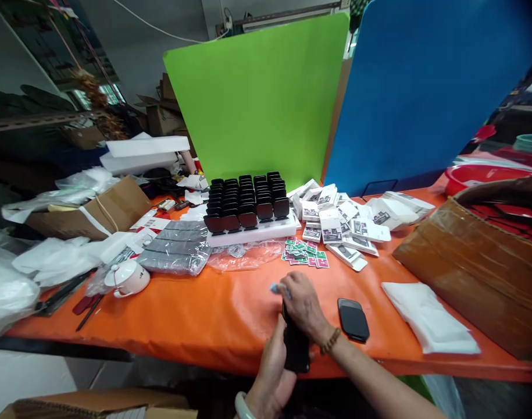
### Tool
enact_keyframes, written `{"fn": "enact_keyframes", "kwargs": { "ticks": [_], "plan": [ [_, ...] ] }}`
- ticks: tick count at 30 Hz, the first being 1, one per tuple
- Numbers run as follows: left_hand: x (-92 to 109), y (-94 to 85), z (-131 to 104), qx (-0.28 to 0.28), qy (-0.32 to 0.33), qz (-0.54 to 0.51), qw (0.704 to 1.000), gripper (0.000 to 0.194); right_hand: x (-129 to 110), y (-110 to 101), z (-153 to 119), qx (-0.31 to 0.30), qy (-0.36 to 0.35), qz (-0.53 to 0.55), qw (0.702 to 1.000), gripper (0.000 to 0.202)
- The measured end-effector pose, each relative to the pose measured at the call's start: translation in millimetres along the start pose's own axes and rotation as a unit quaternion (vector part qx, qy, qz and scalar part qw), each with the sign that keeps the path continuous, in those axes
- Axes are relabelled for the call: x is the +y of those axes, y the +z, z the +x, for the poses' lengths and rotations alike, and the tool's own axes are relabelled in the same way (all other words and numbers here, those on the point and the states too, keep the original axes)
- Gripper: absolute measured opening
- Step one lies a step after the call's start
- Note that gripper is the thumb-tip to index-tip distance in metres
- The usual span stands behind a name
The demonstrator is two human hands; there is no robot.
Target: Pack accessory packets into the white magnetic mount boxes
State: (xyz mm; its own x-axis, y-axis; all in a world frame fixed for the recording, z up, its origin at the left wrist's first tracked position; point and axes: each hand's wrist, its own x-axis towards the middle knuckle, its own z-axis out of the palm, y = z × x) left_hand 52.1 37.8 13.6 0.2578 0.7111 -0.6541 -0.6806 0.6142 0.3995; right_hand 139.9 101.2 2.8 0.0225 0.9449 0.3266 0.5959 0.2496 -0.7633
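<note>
Left hand: clamped on black device, near edge of orange table | Right hand: fingers closed on blue item, possibly cloth, at device's far end | Second device: flat, right

Grey walls rise behind the orange-covered tabletop; a tall lime-green panel leans beyond its far edge, a blue panel to its right, while daylight shows through a small window at far left, above dim shelving near stacked cardboard boxes
</note>
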Motion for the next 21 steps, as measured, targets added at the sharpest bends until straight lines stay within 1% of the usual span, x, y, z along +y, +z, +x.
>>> {"fn": "enact_keyframes", "kwargs": {
  "ticks": [2, 4, 6, 8, 9, 10, 11, 13, 14, 15, 16, 17, 18, 19, 20, 21],
  "plan": [
    [-2, 3.1, -10, -0.026, -0.053, 0.031, 0.998, 0.037, 18, -14, 22, -0.024, 0.116, 0.097, 0.988, 0.032],
    [3, 5.1, -16, -0.05, -0.085, 0.025, 0.995, 0.043, 30, -31, 33, -0.062, 0.174, 0.163, 0.969, 0.04],
    [12, 5.2, -15, -0.064, -0.095, 0.021, 0.993, 0.044, 33, -46, 30, -0.122, 0.212, 0.234, 0.941, 0.047],
    [18, 2.7, -10, -0.066, -0.097, 0.023, 0.993, 0.043, 31, -54, 18, -0.205, 0.261, 0.33, 0.884, 0.046],
    [20, 0.4, -6, -0.067, -0.097, 0.022, 0.993, 0.042, 29, -56, 12, -0.233, 0.28, 0.369, 0.855, 0.043],
    [20, -2.3, -3, -0.066, -0.097, 0.02, 0.993, 0.041, 27, -56, 6, -0.246, 0.292, 0.393, 0.836, 0.04],
    [19, -5.2, 0, -0.062, -0.095, 0.02, 0.993, 0.039, 25, -55, 2, -0.242, 0.297, 0.399, 0.833, 0.038],
    [16, -10.5, 4, -0.041, -0.084, 0.02, 0.995, 0.035, 19, -51, -3, -0.206, 0.294, 0.383, 0.851, 0.035],
    [15, -12.7, 5, -0.025, -0.075, 0.018, 0.997, 0.032, 16, -49, -5, -0.189, 0.281, 0.359, 0.87, 0.033],
    [14, -14.5, 6, -0.009, -0.068, 0.015, 0.998, 0.029, 12, -48, -6, -0.172, 0.254, 0.324, 0.895, 0.03],
    [14, -16.0, 8, 0.005, -0.064, 0.004, 0.998, 0.025, 8, -46, -8, -0.151, 0.212, 0.28, 0.924, 0.026],
    [15, -17.4, 10, 0.018, -0.06, -0.011, 0.998, 0.021, 3, -45, -11, -0.131, 0.157, 0.231, 0.951, 0.021],
    [17, -18.9, 12, 0.027, -0.055, -0.029, 0.998, 0.018, -2, -43, -16, -0.117, 0.094, 0.18, 0.972, 0.016],
    [20, -20.7, 15, 0.034, -0.048, -0.047, 0.997, 0.018, -7, -41, -22, -0.111, 0.03, 0.128, 0.985, 0.012],
    [23, -22.8, 19, 0.035, -0.04, -0.061, 0.997, 0.02, -11, -39, -29, -0.116, -0.028, 0.082, 0.989, 0.01],
    [27, -25.2, 22, 0.034, -0.032, -0.071, 0.996, 0.023, -15, -37, -37, -0.135, -0.075, 0.042, 0.987, 0.01]
  ]
}}
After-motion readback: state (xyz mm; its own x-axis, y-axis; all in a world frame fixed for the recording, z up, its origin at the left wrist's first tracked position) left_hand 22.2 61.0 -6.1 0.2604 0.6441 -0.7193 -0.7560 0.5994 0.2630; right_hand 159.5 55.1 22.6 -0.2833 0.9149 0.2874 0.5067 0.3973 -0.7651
